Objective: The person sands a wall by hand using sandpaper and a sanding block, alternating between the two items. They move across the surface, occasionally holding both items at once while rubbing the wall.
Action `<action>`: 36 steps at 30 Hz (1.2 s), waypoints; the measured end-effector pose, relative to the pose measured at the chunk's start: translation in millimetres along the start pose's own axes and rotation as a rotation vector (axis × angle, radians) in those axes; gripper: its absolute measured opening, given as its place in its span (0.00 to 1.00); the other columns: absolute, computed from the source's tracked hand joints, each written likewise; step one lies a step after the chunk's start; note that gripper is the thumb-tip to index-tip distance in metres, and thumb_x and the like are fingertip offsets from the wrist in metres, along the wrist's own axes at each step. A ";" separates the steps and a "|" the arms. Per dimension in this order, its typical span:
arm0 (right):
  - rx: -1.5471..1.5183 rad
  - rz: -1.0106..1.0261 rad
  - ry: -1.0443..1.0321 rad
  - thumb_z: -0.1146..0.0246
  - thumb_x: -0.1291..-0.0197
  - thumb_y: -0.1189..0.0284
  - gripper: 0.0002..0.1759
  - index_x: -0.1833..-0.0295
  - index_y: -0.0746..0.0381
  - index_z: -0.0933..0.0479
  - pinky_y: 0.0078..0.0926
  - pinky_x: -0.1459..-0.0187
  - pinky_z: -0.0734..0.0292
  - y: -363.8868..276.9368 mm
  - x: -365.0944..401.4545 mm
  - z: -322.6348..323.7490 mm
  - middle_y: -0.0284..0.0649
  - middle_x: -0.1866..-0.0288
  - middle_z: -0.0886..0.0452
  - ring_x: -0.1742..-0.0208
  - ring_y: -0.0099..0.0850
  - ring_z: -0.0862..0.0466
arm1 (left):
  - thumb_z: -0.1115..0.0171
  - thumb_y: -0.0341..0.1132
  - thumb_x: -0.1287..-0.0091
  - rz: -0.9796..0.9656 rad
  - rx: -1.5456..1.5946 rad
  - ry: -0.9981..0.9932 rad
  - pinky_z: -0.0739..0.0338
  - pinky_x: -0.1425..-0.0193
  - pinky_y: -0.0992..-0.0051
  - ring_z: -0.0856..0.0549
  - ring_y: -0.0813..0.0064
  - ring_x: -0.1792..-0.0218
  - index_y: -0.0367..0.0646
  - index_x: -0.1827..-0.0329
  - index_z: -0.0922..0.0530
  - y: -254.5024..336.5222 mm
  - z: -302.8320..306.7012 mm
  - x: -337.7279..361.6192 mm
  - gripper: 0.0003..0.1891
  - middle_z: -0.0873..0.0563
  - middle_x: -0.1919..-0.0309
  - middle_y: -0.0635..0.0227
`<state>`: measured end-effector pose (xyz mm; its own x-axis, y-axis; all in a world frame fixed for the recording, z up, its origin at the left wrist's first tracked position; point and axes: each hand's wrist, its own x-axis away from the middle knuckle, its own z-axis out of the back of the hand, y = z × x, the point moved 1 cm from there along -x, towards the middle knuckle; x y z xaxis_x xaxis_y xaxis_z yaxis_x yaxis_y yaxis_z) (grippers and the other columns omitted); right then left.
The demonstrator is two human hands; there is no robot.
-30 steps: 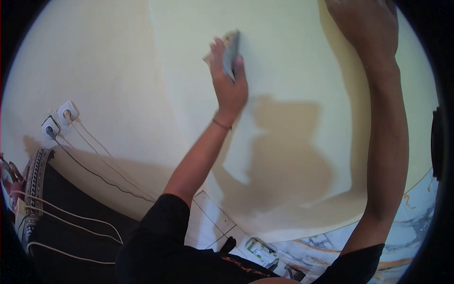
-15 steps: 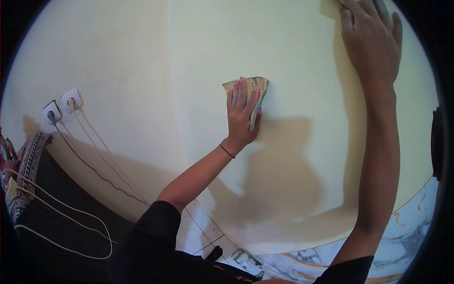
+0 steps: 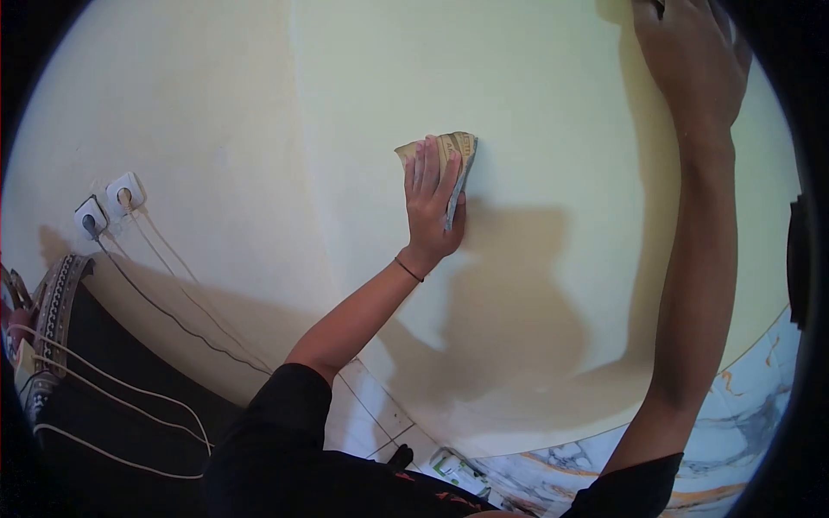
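My left hand [image 3: 432,194] presses a folded sheet of sandpaper [image 3: 462,147] against the pale wall [image 3: 535,95]. The sheet has a tan printed back and a grey edge; its fingers lie over it, with the thumb at its right side. High at the upper right, my right hand [image 3: 691,65] is raised in front of the same wall. The top edge of the view cuts off most of its fingers, so whether it holds anything is hidden. A thin dark band [image 3: 409,270] circles my left wrist.
Two wall sockets [image 3: 108,205] with plugged-in cords are at the left. Below them stands a dark piece with a patterned edge [image 3: 59,298], crossed by pale cables [image 3: 129,371]. White floor tiles [image 3: 371,401], a green-and-white pack [image 3: 458,470] and a marble-patterned surface [image 3: 734,423] lie low down.
My left hand and the sandpaper appear slightly further left and up. My right hand has shifted right and up, with more of its fingers out of view. The whole view has shifted slightly.
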<state>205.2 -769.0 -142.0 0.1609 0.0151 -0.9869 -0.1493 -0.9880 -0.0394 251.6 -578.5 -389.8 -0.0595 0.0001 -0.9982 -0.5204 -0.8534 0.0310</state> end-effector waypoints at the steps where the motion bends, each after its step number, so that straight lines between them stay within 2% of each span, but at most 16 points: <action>1: 0.048 -0.040 -0.039 0.43 0.43 0.70 0.23 0.40 0.49 0.26 0.37 0.25 0.63 -0.5 -2.5 2.6 0.39 0.29 0.38 0.26 0.27 0.44 | 0.50 0.27 0.42 0.005 -0.002 -0.004 0.56 0.29 0.48 0.47 0.43 0.29 0.41 0.33 0.35 -0.5 0.3 -0.3 0.29 0.45 0.30 0.42; 15: -0.286 0.110 -0.024 0.43 0.46 0.72 0.22 0.43 0.50 0.24 0.41 0.25 0.59 -2.3 14.2 0.1 0.41 0.30 0.36 0.27 0.32 0.42 | 0.51 0.30 0.39 -0.009 -0.007 0.020 0.55 0.29 0.50 0.45 0.46 0.29 0.40 0.34 0.34 -1.4 0.5 0.7 0.27 0.42 0.31 0.44; 17: -0.841 0.168 -0.009 0.43 0.45 0.72 0.22 0.42 0.50 0.24 0.41 0.25 0.59 16.4 14.6 -31.4 0.41 0.30 0.37 0.27 0.32 0.42 | 0.51 0.31 0.38 -0.024 0.002 0.024 0.55 0.29 0.51 0.46 0.47 0.28 0.40 0.34 0.33 -4.0 0.4 -5.1 0.26 0.42 0.30 0.45; 18: -0.833 0.169 -0.006 0.43 0.45 0.72 0.22 0.42 0.50 0.24 0.41 0.25 0.59 9.7 12.9 -14.0 0.41 0.30 0.37 0.27 0.32 0.42 | 0.52 0.33 0.35 0.016 0.003 0.012 0.55 0.29 0.52 0.46 0.49 0.28 0.39 0.34 0.33 -6.7 1.8 -12.3 0.24 0.42 0.30 0.46; 20: -0.282 0.115 -0.034 0.43 0.46 0.72 0.23 0.42 0.51 0.24 0.41 0.25 0.59 -7.4 14.5 14.9 0.41 0.30 0.37 0.27 0.33 0.42 | 0.52 0.37 0.31 0.074 0.059 0.055 0.55 0.28 0.58 0.46 0.55 0.27 0.36 0.35 0.34 -19.8 0.2 -36.0 0.23 0.41 0.30 0.50; 22: -0.226 0.153 0.011 0.43 0.46 0.72 0.23 0.42 0.51 0.24 0.41 0.25 0.59 -1.8 12.3 -2.6 0.42 0.30 0.37 0.27 0.33 0.42 | 0.48 0.35 0.31 0.171 0.393 0.338 0.43 0.32 0.68 0.34 0.54 0.35 0.29 0.38 0.35 -10.6 10.6 -86.3 0.22 0.32 0.37 0.46; 23: -0.172 0.186 0.061 0.43 0.46 0.72 0.23 0.42 0.51 0.24 0.41 0.25 0.59 -0.5 12.4 -8.8 0.42 0.30 0.37 0.27 0.33 0.43 | 0.49 0.38 0.30 0.331 0.361 0.249 0.34 0.40 0.67 0.26 0.54 0.46 0.29 0.43 0.32 -54.2 -0.4 -99.9 0.21 0.26 0.46 0.46; 24: -0.172 0.194 0.058 0.43 0.46 0.72 0.23 0.42 0.51 0.24 0.41 0.25 0.59 -1.8 13.5 -5.9 0.42 0.30 0.37 0.27 0.33 0.43 | 0.51 0.48 0.29 0.424 0.191 0.277 0.31 0.44 0.67 0.21 0.59 0.50 0.28 0.47 0.30 -66.0 3.1 -115.8 0.26 0.20 0.52 0.48; 26: -0.236 0.167 0.022 0.43 0.46 0.71 0.22 0.43 0.51 0.24 0.41 0.25 0.59 -4.3 15.1 3.0 0.41 0.30 0.37 0.27 0.32 0.42 | 0.52 0.50 0.30 0.457 0.188 0.240 0.30 0.45 0.67 0.21 0.60 0.52 0.28 0.47 0.29 -77.4 3.2 -125.7 0.27 0.20 0.53 0.48; 29: -0.256 0.155 0.038 0.42 0.46 0.71 0.22 0.43 0.52 0.23 0.40 0.25 0.58 -4.9 16.5 2.4 0.41 0.30 0.37 0.27 0.32 0.42 | 0.51 0.49 0.29 0.351 0.148 0.296 0.30 0.47 0.66 0.20 0.60 0.55 0.28 0.49 0.29 -59.7 -0.5 -103.5 0.26 0.19 0.55 0.49; 30: -0.260 0.148 0.037 0.42 0.46 0.71 0.22 0.43 0.52 0.23 0.40 0.25 0.58 -6.2 16.4 4.4 0.41 0.30 0.37 0.27 0.32 0.42 | 0.49 0.44 0.30 0.431 0.204 0.246 0.33 0.40 0.67 0.24 0.58 0.44 0.28 0.44 0.31 -55.5 -8.6 -78.3 0.24 0.25 0.44 0.47; 31: -0.271 0.123 0.002 0.42 0.46 0.71 0.22 0.43 0.52 0.23 0.40 0.25 0.58 -8.0 16.0 7.5 0.40 0.30 0.37 0.27 0.32 0.42 | 0.47 0.36 0.32 0.196 0.093 0.249 0.42 0.31 0.66 0.36 0.57 0.32 0.29 0.38 0.35 -28.0 -6.3 -59.3 0.23 0.36 0.33 0.47; 32: -0.283 0.102 -0.033 0.42 0.47 0.71 0.22 0.44 0.52 0.23 0.40 0.25 0.58 -9.3 15.9 10.2 0.40 0.30 0.37 0.27 0.32 0.42 | 0.45 0.29 0.36 0.124 -0.045 0.068 0.52 0.28 0.56 0.44 0.50 0.29 0.35 0.35 0.36 -11.0 -4.1 -32.5 0.25 0.40 0.31 0.45; 33: -0.287 0.097 -0.023 0.42 0.47 0.71 0.22 0.44 0.52 0.23 0.40 0.25 0.58 -9.6 14.8 12.1 0.40 0.30 0.37 0.27 0.32 0.42 | 0.43 0.28 0.40 -0.040 -0.116 -0.091 0.52 0.29 0.51 0.46 0.50 0.28 0.43 0.34 0.34 3.4 2.7 -9.9 0.28 0.42 0.30 0.47; 34: -0.269 0.099 -0.032 0.42 0.47 0.71 0.22 0.44 0.52 0.23 0.40 0.25 0.58 -9.7 15.1 13.5 0.41 0.30 0.36 0.27 0.32 0.42 | 0.41 0.29 0.43 -0.069 -0.059 -0.165 0.50 0.31 0.47 0.44 0.49 0.29 0.50 0.35 0.30 8.8 6.0 2.0 0.28 0.40 0.31 0.48; 36: -0.249 0.109 -0.030 0.42 0.47 0.72 0.22 0.44 0.52 0.23 0.39 0.25 0.58 -10.8 14.1 11.6 0.41 0.30 0.36 0.27 0.32 0.42 | 0.43 0.29 0.40 -0.178 -0.097 -0.157 0.50 0.29 0.52 0.41 0.51 0.29 0.46 0.37 0.29 -6.0 14.1 -11.5 0.25 0.36 0.33 0.47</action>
<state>197.7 -756.4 -157.3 0.1279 -0.0924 -0.9875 0.0806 -0.9914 0.1032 243.4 -566.0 -377.8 -0.1094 0.2295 -0.9671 -0.4508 -0.8786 -0.1575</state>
